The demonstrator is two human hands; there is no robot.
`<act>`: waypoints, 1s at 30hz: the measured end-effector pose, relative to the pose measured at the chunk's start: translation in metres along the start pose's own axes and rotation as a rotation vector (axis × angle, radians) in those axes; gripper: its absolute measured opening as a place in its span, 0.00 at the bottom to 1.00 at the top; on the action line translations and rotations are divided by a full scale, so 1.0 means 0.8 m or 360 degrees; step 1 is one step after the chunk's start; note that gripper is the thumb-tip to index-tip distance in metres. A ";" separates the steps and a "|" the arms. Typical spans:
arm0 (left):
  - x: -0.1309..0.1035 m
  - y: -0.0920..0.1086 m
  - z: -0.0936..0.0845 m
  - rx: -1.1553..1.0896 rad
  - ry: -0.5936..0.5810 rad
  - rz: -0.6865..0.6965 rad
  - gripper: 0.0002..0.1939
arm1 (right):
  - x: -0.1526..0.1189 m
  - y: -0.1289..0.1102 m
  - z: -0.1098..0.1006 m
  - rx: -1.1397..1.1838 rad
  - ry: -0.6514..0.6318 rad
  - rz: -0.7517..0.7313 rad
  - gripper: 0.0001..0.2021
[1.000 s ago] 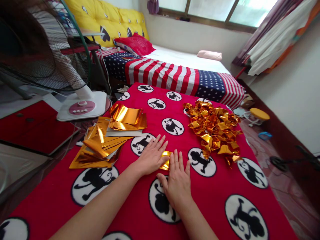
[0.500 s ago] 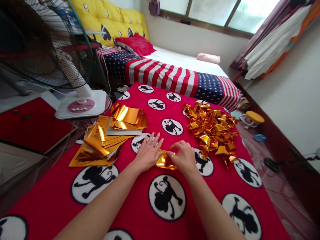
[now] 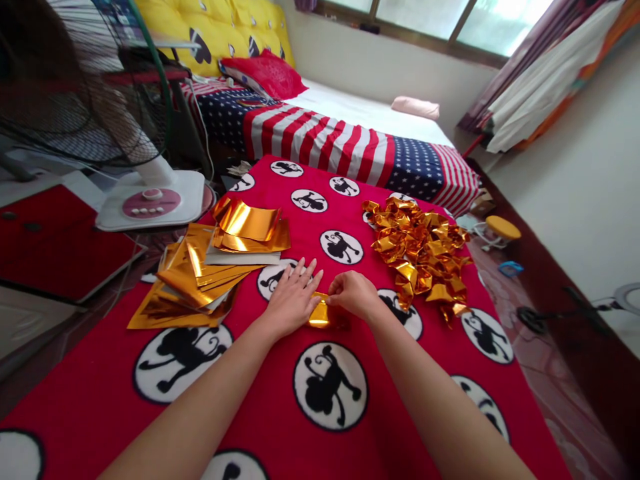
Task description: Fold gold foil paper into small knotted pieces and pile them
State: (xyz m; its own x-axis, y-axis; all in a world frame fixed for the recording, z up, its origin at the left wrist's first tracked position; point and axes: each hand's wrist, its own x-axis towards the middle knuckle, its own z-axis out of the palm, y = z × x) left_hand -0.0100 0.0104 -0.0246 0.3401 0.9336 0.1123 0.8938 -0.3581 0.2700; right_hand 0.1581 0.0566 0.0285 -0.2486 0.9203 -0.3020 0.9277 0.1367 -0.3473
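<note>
A small sheet of shiny gold foil paper (image 3: pixel 319 317) lies on the red cloth in front of me. My left hand (image 3: pixel 294 297) rests flat with its fingers spread, the thumb side over the sheet's left part. My right hand (image 3: pixel 354 293) pinches the sheet's right side between thumb and fingertips, folding it over toward the left. On the left lies a loose stack of gold foil sheets (image 3: pixel 200 267), some showing pale undersides. To the right spreads a heap of folded gold foil pieces (image 3: pixel 417 250).
The red cloth (image 3: pixel 240 413) with monkey prints covers the table. A fan (image 3: pixel 150 193) stands at the left. Behind is a bed (image 3: pixel 345 133) with a striped, starred cover and a red pillow (image 3: pixel 270 73). A yellow stool (image 3: pixel 503 228) sits on the floor at right.
My right hand has moved leftward with the foil's right side, so less of the sheet lies spread out. My left hand stays flat on it. The view has shifted slightly.
</note>
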 end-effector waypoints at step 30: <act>-0.001 0.001 -0.001 0.0029 0.0024 -0.0013 0.28 | -0.013 0.010 0.040 0.0746 -0.0074 0.0212 0.10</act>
State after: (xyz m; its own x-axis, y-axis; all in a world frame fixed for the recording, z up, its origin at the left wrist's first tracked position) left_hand -0.0095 0.0096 -0.0235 0.3284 0.9363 0.1244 0.9018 -0.3500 0.2534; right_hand 0.1590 0.0359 0.0004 -0.1584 0.8998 -0.4065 0.7297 -0.1706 -0.6621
